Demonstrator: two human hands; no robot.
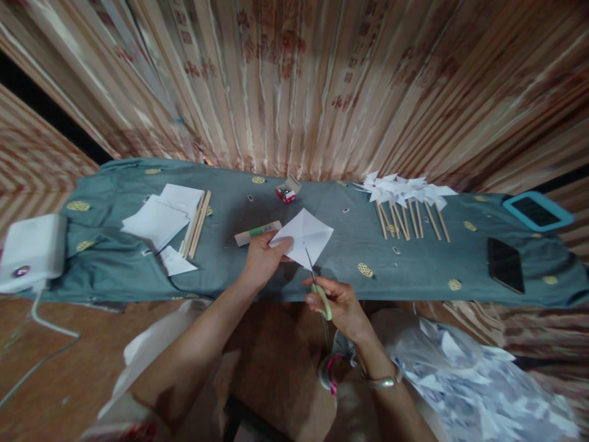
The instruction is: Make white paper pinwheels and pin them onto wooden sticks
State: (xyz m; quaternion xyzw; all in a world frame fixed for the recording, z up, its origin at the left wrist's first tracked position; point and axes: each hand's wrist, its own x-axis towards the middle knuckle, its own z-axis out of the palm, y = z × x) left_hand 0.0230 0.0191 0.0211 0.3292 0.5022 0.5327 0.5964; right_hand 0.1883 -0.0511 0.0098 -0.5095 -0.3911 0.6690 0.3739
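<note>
My left hand (265,256) pinches the left corner of a creased white paper square (309,230), thumb on top. In my right hand (338,301) is a pair of scissors (322,301) with light green handles, its fingers in the loops. The blades reach over the paper's near corner and point toward its middle; whether a slit is cut there I cannot tell. Just behind my left hand lies a glue stick (257,233) with a green and white label. Farther back, a small open red box (286,190) holds small shiny pieces.
White paper sheets (159,221) and wooden sticks (197,226) lie at left, near a white device (32,253) with a cable. Paper pinwheels (405,189) on sticks lie at right, before a phone (505,265) and a blue-framed tablet (537,210). A plastic bag of paper pieces (478,380) is below.
</note>
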